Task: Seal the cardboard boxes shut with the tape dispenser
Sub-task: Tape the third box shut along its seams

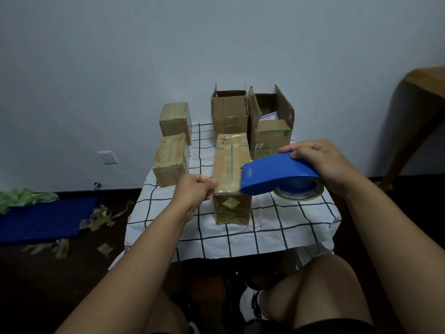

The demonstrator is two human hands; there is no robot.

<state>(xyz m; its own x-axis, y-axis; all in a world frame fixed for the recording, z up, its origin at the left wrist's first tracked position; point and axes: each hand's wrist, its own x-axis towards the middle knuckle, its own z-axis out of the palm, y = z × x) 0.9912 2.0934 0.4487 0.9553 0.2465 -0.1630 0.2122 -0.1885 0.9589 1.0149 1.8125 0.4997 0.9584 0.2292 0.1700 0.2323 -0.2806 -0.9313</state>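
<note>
A long closed cardboard box [230, 162] lies in the middle of the checked tablecloth [277, 227]. My right hand [320, 162] grips the blue tape dispenser [277, 175], whose front edge rests on the box's near right top edge. My left hand [195, 191] is curled at the box's near left top corner and touches it; whether it pinches tape there is unclear. Two taped boxes [171, 159] [175, 121] stand at the left. Behind stand two open boxes [230, 109] [272, 126] with flaps up.
The small table stands against a pale wall with a socket [107, 157]. On the dark floor at the left lie a blue plastic grid panel [45, 219], green plastic [22, 197] and scraps of used tape [103, 216]. A wooden table edge [423, 78] is at the right. My knees are below.
</note>
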